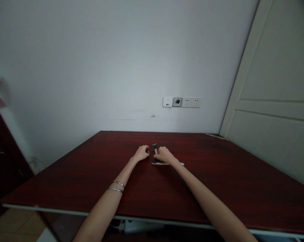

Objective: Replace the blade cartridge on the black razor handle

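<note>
Both my arms reach out over a dark red wooden table (91,174). My right hand (164,155) is closed around a small razor-like tool (155,147) with a dark head and pale handle that stands up between my hands. My left hand (141,153) is curled beside it, pinching something small and greenish that I cannot make out. A flat, pale, elongated object (178,164) lies on the table under my right wrist. Two silver bangles (117,186) sit on my left forearm.
A white wall stands behind the table with a row of sockets (181,102). A pale door (275,97) is on the right. Dark furniture (2,161) stands at the left. The table's white front edge (66,211) runs close to me.
</note>
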`<state>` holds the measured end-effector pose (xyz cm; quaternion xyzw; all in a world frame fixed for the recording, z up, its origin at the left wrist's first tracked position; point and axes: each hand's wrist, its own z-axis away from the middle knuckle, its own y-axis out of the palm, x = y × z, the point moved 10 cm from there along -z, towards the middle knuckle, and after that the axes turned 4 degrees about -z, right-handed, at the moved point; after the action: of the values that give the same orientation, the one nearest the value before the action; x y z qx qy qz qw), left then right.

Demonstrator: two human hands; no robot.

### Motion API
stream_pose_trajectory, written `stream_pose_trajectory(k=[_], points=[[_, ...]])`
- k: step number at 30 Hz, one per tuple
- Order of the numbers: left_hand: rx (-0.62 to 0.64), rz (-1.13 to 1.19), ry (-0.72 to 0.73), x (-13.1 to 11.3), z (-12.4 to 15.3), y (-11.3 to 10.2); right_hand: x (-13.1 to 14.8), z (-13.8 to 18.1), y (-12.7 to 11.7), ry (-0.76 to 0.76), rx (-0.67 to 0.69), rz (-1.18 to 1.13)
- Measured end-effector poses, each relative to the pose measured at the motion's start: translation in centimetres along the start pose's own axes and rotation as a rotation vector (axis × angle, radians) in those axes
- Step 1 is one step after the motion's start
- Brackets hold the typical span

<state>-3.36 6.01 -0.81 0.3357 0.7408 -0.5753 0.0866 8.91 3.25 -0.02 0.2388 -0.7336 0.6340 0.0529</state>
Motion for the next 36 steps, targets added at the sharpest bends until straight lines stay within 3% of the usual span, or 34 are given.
stream_pose_trajectory(k=[8,24,30,36], points=[[0.012,0.024,0.032,0.5,-0.3,0.9,0.0,0.3,0.3,0.036,0.02,0.064],[-0.031,0.164,-0.034,0.6,0.1,0.3,-0.3,0.3,0.1,0.017,-0.01,0.035],[-0.132,0.217,0.115,-2.7,0.7,-1.8,-1.5,0.0,-2.8,-0.032,-0.131,-0.215],[-0.188,0.115,0.26,-7.7,2.1,-3.4,-3.6,-0.2,-3.7,0.064,-0.078,-0.706]])
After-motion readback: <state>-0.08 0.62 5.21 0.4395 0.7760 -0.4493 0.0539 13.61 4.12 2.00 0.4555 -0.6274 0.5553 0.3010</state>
